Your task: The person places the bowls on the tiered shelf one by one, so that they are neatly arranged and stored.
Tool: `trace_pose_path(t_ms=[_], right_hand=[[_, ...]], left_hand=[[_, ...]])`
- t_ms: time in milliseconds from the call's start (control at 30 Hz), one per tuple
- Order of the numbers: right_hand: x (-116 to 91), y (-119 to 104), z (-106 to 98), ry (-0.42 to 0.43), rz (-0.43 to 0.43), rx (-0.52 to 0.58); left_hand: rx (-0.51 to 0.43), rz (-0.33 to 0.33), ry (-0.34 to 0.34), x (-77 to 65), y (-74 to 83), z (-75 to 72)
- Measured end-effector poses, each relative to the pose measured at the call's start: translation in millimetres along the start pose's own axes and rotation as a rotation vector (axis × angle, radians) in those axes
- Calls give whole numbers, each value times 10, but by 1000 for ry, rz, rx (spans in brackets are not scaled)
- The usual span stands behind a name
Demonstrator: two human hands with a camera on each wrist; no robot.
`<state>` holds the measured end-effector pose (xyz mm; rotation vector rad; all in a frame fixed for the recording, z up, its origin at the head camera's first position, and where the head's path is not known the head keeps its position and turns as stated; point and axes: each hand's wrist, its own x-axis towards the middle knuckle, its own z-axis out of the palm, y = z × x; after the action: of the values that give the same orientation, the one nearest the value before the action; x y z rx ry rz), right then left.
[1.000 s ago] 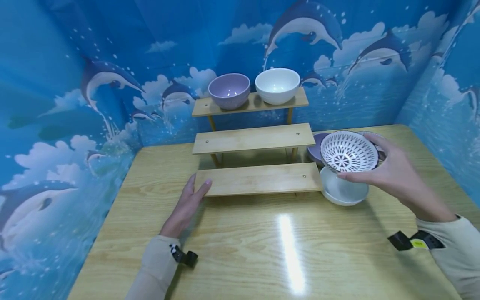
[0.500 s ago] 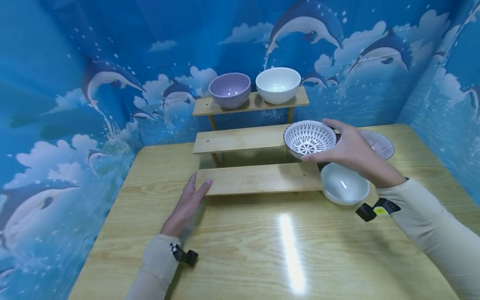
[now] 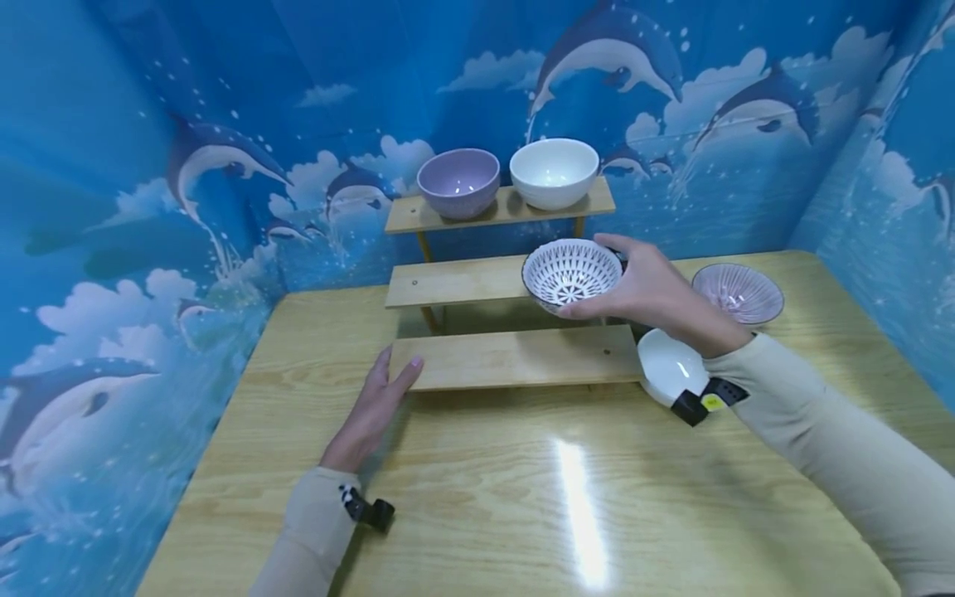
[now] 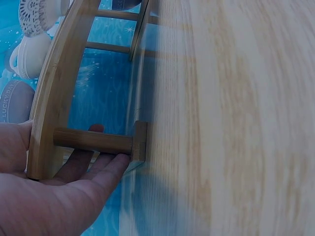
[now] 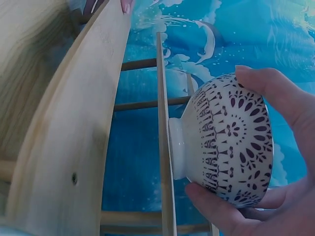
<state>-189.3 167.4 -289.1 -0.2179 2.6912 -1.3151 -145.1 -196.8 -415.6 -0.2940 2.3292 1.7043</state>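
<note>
My right hand holds a white bowl with a dark petal pattern, thumb and fingers spread across its rim. It is upright over the right part of the middle step of a three-step wooden rack. In the right wrist view, the foot of the patterned bowl is right at the step's surface. My left hand grips the left end of the lowest step, thumb on top. The left wrist view shows its fingers beneath the board, by a round post.
On the top step stand a purple bowl and a white bowl. Right of the rack, another white bowl sits on the table, partly hidden by the right wrist. A ribbed pinkish bowl lies farther right. A dolphin-print backdrop closes off the back.
My right hand has carried the patterned bowl leftward, from above the bowls on the right to the middle step. My left hand has stayed on the lowest step.
</note>
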Motion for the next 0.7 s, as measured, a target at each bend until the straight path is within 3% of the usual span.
trace_pose_path(t_ms=[467,700], right_hand=[[291,-185,265,11,-2,6],[449,-296,485,21,-79,8]], left_hand=[[11,-29,-1,-14,13,5],[-10,9,-11,-6,-7,0]])
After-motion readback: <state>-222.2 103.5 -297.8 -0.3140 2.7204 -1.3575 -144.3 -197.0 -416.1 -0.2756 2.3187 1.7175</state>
